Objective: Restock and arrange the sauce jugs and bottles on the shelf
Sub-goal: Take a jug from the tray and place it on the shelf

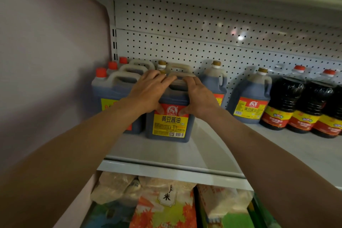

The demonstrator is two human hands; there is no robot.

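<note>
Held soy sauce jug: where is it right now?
Head view, left-centre of the shelf: the soy sauce jug stands right of the red-capped jugs, gripped by left hand and right hand.

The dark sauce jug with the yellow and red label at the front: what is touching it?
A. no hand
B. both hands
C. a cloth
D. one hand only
B: the left hand and the right hand both grip the dark sauce jug with the yellow and red label near its handle.

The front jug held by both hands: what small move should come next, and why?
Probably push the front jug straight back: both hands, left and right, grip its top, and it stands nearer the shelf edge than the red-capped jugs beside it.
</note>
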